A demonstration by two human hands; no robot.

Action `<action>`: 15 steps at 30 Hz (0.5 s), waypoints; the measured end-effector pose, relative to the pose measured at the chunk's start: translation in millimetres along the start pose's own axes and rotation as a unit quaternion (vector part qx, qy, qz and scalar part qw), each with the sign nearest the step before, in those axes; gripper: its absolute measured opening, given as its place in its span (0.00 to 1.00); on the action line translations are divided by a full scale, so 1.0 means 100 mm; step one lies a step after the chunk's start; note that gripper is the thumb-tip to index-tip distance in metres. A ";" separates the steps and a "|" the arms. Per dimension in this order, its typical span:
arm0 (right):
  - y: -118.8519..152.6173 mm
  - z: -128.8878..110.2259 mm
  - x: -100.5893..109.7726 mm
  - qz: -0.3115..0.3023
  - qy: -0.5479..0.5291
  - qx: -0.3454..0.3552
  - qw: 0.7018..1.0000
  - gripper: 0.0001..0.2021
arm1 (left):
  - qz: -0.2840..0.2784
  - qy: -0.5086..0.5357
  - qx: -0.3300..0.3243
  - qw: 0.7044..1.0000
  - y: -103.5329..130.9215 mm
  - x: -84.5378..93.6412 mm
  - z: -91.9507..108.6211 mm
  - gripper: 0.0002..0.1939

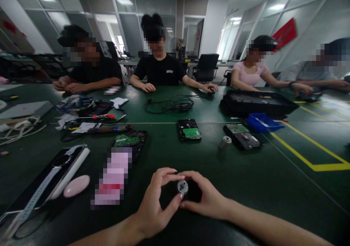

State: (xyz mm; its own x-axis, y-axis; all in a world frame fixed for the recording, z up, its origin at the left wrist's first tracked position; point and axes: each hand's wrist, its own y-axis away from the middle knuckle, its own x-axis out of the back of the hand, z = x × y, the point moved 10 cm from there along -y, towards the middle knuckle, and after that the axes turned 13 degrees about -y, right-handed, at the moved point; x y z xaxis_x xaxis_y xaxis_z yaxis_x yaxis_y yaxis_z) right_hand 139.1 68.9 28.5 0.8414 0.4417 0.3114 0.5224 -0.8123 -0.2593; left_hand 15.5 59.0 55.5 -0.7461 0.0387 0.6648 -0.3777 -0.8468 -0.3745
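Note:
Between my hands, near the front of the table, is a small round silver part (182,187) with holes in its face; it looks like the end of a small motor. My left hand (158,198) curves round it from the left, thumb at its lower edge and fingertips above. My right hand (206,196) closes in from the right, with its fingertips at the top and its thumb just below. Ahead to the right, a similar metal cylinder (225,142) stands on the table. Straight ahead lies a hard drive (189,130) with a green circuit board.
A second hard drive (244,136), blue tray (264,123) and black bin (257,104) are at right. A pixelated pink item (113,176), another drive (139,144), a watch (60,161) and tools lie left. A coiled black cable (171,105) lies ahead. Several people sit opposite.

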 end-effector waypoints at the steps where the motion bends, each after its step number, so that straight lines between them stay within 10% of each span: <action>1: 0.00 0.01 -0.02 -0.007 0.019 0.000 1.000 0.29 | -0.011 -0.008 0.010 1.000 -0.02 -0.02 -0.02 0.18; 10: -0.05 0.00 -0.04 -0.021 0.028 0.000 0.999 0.20 | -0.016 -0.025 0.053 0.998 -0.19 0.02 -0.03 0.04; 15: -0.04 0.07 -0.03 -0.012 0.033 -0.031 0.999 0.19 | 0.019 0.054 0.099 0.993 -0.21 0.03 -0.04 0.12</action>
State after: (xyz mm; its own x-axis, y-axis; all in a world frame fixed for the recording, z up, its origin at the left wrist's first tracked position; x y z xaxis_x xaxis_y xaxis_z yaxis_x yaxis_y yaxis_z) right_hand 135.0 73.6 22.1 0.8167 0.4370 0.3770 0.5311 -0.8247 -0.1946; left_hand 19.4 79.3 63.1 -0.8157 0.0526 0.5761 -0.2408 -0.9364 -0.2554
